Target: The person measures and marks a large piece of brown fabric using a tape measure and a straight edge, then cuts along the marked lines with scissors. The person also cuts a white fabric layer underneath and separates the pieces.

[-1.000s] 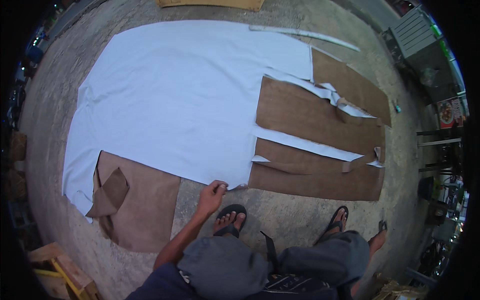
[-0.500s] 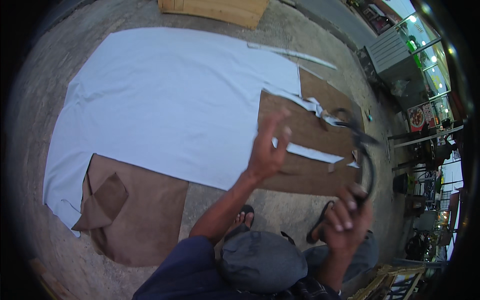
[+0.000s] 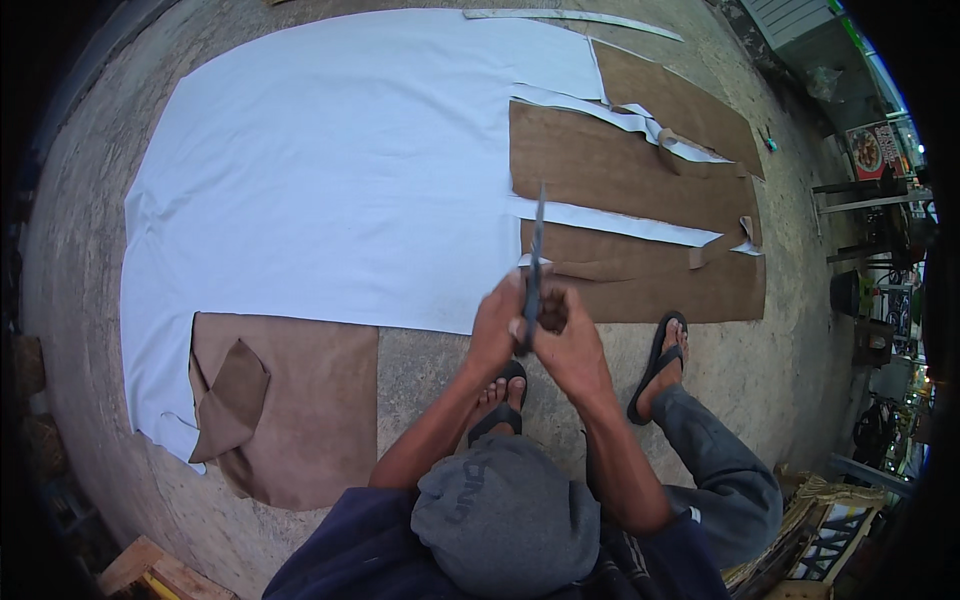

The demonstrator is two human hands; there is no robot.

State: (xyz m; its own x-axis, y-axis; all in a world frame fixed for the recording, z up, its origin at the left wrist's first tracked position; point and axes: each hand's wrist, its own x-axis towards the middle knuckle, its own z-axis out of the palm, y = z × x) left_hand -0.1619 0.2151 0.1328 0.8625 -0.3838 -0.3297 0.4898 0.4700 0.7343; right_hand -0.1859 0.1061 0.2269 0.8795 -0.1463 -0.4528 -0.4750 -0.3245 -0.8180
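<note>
My two hands meet near the middle of the view, over the near edge of the spread material. A pair of dark scissors (image 3: 538, 235) stands between them, its blades pointing away from me. My left hand (image 3: 496, 325) is closed against the scissors from the left. My right hand (image 3: 572, 345) curls round them from the right; the handles are mostly hidden by the fingers. Beyond lies a large sheet of material, with a white face (image 3: 340, 170) and brown parts (image 3: 600, 150) at the right. White-and-brown strips (image 3: 620, 218) lie loose across the brown.
A folded brown corner (image 3: 300, 400) lies at the near left. A long pale strip (image 3: 580, 17) rests along the far edge. My sandalled feet (image 3: 662, 365) stand on the concrete just below the sheet. A wooden piece (image 3: 160, 570) is at the lower left; stools and stall furniture (image 3: 865, 300) line the right.
My right hand has come in from the right with the scissors and joined my left hand. My left hand, earlier raised with fingers apart, is now closed at the scissors. The view has tilted down.
</note>
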